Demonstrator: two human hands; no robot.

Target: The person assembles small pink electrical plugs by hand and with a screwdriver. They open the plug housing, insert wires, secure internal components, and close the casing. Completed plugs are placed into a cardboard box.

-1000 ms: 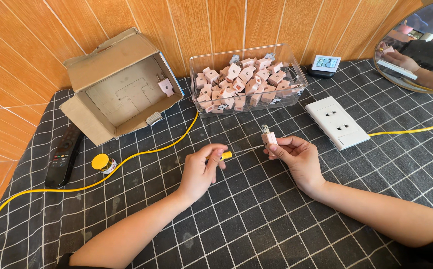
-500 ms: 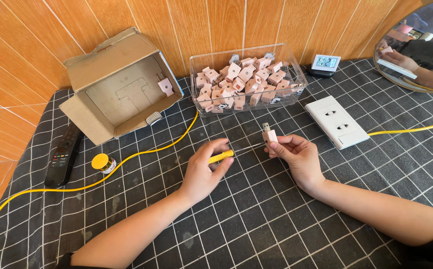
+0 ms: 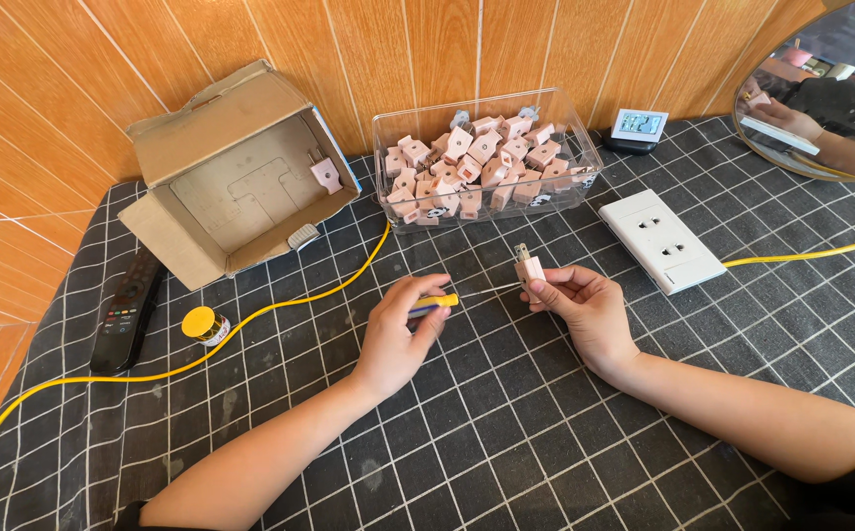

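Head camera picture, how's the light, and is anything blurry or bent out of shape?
Head view: bright, even light, soft shadows under the left hand and right hand; the screwdriver and pink plug read sharp; wide-lens bending curves the wall planks at the edges; mild glare on the mirror.

A worktop (image 3: 565, 462) filled the lower view, covered by a dark cloth (image 3: 250, 393) printed with a grid of thin white lines. Behind it rose a wall (image 3: 378, 49) of warm orange-brown wooden boards, set on a slant at the left and running upright further right. The cloth's left edge lay against the slanted boards. At the upper right corner stood a round mirror (image 3: 821, 88) with a thin rim, its glass giving back a dim part of the room. Bright, even light fell across the wood and the cloth.
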